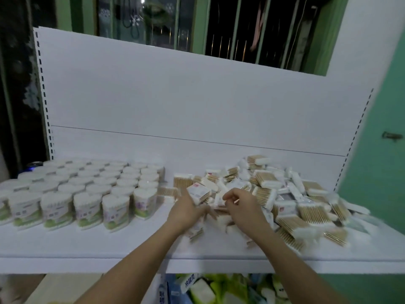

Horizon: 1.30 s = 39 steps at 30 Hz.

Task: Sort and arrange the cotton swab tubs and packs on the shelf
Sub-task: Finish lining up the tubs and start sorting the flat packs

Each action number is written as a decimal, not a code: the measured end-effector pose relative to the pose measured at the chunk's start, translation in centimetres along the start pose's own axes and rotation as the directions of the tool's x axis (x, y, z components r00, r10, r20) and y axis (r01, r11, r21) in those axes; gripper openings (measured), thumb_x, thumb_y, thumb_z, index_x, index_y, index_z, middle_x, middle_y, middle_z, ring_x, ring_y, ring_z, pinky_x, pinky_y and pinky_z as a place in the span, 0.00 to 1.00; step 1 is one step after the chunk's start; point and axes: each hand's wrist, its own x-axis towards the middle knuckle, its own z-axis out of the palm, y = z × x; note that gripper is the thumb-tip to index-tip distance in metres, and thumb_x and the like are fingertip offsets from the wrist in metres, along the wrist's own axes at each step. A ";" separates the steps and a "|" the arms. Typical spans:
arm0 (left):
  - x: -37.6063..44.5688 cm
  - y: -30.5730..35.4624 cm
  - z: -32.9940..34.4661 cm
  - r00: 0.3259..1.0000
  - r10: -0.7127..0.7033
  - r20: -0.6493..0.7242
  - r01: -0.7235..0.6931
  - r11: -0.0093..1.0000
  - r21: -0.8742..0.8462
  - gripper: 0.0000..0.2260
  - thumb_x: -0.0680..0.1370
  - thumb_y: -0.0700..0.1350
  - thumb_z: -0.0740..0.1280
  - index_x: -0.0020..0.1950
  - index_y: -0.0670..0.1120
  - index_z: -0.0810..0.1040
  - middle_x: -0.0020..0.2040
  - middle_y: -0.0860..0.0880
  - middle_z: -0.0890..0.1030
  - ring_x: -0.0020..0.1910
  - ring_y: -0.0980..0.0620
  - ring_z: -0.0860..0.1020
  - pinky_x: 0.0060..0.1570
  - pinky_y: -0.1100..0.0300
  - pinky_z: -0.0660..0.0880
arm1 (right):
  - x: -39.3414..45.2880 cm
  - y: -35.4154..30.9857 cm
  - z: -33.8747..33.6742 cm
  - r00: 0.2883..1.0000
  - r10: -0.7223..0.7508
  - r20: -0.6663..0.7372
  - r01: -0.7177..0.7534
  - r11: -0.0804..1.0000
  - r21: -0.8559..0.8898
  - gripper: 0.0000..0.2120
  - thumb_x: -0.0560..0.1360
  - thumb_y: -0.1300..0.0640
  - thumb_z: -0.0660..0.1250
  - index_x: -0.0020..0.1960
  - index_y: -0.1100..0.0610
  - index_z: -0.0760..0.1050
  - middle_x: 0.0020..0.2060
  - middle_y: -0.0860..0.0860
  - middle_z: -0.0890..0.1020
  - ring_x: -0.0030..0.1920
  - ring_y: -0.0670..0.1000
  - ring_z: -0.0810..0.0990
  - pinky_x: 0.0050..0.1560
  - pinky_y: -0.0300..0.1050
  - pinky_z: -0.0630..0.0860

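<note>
Both bare arms stretched forward, close together. Left hand (pixel 186 210) fingers look curled down, right hand (pixel 242 204) fingers curled, thumb and forefinger pinched. Bit blurry.

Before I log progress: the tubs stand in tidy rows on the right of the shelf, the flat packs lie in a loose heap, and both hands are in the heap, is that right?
Not quite: the head view shows the tubs in rows on the shelf's left; the heap of packs is on the right. Left hand and right hand are in it.
</note>
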 end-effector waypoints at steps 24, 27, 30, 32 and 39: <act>1.2 5.5 -1.2 0.840 -0.226 -0.493 0.184 0.974 -0.132 0.17 0.77 0.36 0.66 0.64 0.49 0.71 0.49 0.43 0.80 0.41 0.45 0.83 0.31 0.55 0.80 | 4.7 9.2 -8.9 0.895 -0.190 0.403 0.146 0.980 0.138 0.08 0.81 0.59 0.61 0.56 0.53 0.78 0.46 0.46 0.81 0.45 0.49 0.81 0.52 0.50 0.80; 2.1 5.9 -1.4 0.840 -0.200 -0.504 0.147 0.979 -0.143 0.19 0.77 0.33 0.64 0.66 0.47 0.71 0.52 0.43 0.79 0.44 0.44 0.82 0.37 0.54 0.81 | 5.5 8.2 -8.2 0.875 -0.235 0.423 0.215 0.972 0.094 0.11 0.82 0.59 0.60 0.61 0.54 0.78 0.51 0.50 0.82 0.49 0.49 0.81 0.53 0.48 0.79; 3.9 6.0 -1.4 0.856 -0.210 -0.472 0.131 0.972 -0.195 0.20 0.77 0.32 0.63 0.68 0.46 0.70 0.54 0.42 0.78 0.48 0.45 0.82 0.38 0.55 0.82 | 6.7 7.6 -7.1 0.863 -0.254 0.436 0.281 0.960 0.004 0.13 0.82 0.59 0.58 0.62 0.55 0.78 0.55 0.50 0.82 0.47 0.48 0.79 0.45 0.40 0.76; 5.4 6.0 -1.1 0.879 -0.216 -0.426 0.117 0.962 -0.247 0.21 0.77 0.32 0.64 0.68 0.45 0.69 0.56 0.40 0.78 0.49 0.45 0.81 0.40 0.55 0.82 | 7.7 7.2 -6.2 0.859 -0.248 0.449 0.311 0.948 -0.070 0.11 0.82 0.58 0.59 0.57 0.57 0.79 0.52 0.51 0.83 0.42 0.49 0.79 0.41 0.41 0.75; 11.0 4.0 0.4 0.989 -0.136 -0.051 0.146 0.902 0.405 0.43 0.71 0.64 0.72 0.76 0.42 0.61 0.75 0.43 0.63 0.71 0.42 0.65 0.68 0.48 0.63 | 11.4 5.5 -1.9 0.909 -0.141 0.392 0.270 0.917 -0.294 0.11 0.81 0.55 0.60 0.58 0.56 0.77 0.51 0.52 0.82 0.50 0.54 0.81 0.53 0.52 0.79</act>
